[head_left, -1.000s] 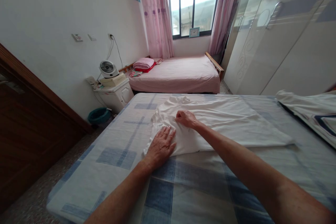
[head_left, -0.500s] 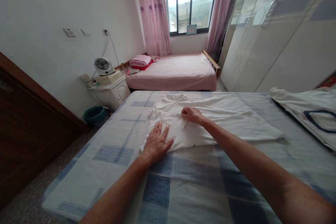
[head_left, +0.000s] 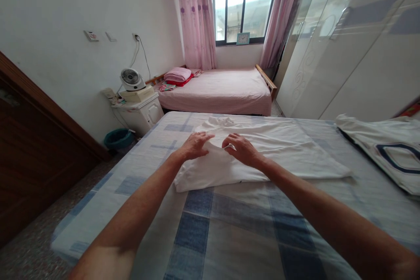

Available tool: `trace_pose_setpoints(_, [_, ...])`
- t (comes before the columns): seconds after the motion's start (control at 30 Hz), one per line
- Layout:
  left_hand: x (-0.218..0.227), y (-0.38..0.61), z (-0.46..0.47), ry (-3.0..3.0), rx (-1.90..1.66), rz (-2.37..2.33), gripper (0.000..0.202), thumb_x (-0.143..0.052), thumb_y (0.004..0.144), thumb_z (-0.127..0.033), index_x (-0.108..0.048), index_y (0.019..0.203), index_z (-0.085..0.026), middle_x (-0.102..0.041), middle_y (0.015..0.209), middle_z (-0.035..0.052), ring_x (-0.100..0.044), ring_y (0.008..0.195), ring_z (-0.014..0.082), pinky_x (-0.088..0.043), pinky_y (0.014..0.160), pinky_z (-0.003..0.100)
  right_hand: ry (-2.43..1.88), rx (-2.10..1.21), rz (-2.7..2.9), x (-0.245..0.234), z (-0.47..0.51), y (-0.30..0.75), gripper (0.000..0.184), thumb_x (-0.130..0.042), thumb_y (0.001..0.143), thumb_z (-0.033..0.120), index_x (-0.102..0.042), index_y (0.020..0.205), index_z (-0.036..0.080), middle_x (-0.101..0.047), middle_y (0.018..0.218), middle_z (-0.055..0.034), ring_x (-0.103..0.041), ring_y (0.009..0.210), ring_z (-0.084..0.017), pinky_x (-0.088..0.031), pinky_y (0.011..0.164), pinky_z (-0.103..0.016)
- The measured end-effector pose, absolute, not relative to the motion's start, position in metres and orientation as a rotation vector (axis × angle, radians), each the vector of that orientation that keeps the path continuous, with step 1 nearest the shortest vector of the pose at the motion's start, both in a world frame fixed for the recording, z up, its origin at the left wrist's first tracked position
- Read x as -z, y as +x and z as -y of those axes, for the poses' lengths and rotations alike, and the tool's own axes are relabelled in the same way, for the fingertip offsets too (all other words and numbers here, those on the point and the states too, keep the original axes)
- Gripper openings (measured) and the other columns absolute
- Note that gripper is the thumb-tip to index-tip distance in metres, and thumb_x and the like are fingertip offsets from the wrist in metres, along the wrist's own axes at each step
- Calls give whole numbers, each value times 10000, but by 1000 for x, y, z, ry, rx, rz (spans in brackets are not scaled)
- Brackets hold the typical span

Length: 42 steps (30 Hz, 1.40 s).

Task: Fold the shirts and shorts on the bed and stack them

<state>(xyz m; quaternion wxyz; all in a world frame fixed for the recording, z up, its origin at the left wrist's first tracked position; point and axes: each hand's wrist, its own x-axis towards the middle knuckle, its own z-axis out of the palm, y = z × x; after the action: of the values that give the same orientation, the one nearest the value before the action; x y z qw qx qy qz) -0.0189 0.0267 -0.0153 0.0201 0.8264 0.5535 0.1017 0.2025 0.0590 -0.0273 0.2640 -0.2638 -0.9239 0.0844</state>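
Observation:
A white shirt (head_left: 278, 153) lies spread and wrinkled over the near bed, which has a blue-and-white patchwork sheet (head_left: 190, 232). My right hand (head_left: 242, 148) pinches a raised fold of the shirt between thumb and fingertips. Just to its left, my left hand (head_left: 196, 145) has its thumb and fingers closed around the same lifted fabric edge, which stretches in a short line between both hands. The lower left part of the shirt lies flat below the hands, with a small dark mark near its front edge.
Another white garment with a dark outline design (head_left: 393, 153) lies at the bed's right. Beyond stands a pink-covered bed (head_left: 229, 92). A fan (head_left: 131, 78) sits on a white bedside cabinet (head_left: 141, 116), near a teal bin (head_left: 118, 139). A glossy wardrobe (head_left: 354, 61) lines the right.
My left hand has moved up and away from the near edge, from lying flat on the shirt to gripping its fabric beside my right hand. A fold now stands raised between them.

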Motion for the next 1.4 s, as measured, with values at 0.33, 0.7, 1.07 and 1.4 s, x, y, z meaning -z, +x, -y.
trace_pose_setpoints(0.33, [35, -6, 72, 2772, -328, -1720, 149, -478, 859, -140, -593, 805, -218, -560, 831, 34, -538, 789, 163, -435, 719, 260, -629, 5, 2619, 60, -22, 232, 143, -479, 876, 153, -609, 919, 193, -620, 924, -66, -508, 920, -190, -339, 843, -320])
trace_pose_setpoints(0.7, [42, -25, 47, 2426, -749, -1989, 189, -498, 862, -244, -663, 941, -195, -626, 995, 72, -571, 967, 207, -449, 890, 337, -945, -148, 2428, 48, -33, 245, 268, -473, 835, 111, -618, 1036, 212, -635, 1057, -75, -518, 1036, -214, -372, 891, -354])
trace_pose_setpoints(1.07, [60, -31, 27, 2073, -909, -1992, 96, -545, 747, -176, -579, 659, -195, -633, 927, 42, -586, 921, 180, -460, 874, 314, -984, -325, 2302, 82, -56, 230, 196, -513, 769, 92, -622, 865, 224, -633, 1017, -43, -529, 1015, -204, -401, 909, -361])
trace_pose_setpoints(1.4, [57, -14, 38, 2372, -974, -2141, 217, -487, 820, -158, -611, 998, -175, -577, 1214, 111, -492, 1183, 242, -375, 1031, 396, -934, -132, 2296, 61, -34, 233, 373, -432, 872, 166, -540, 1228, 197, -509, 1352, -81, -381, 1290, -204, -312, 1035, -368])
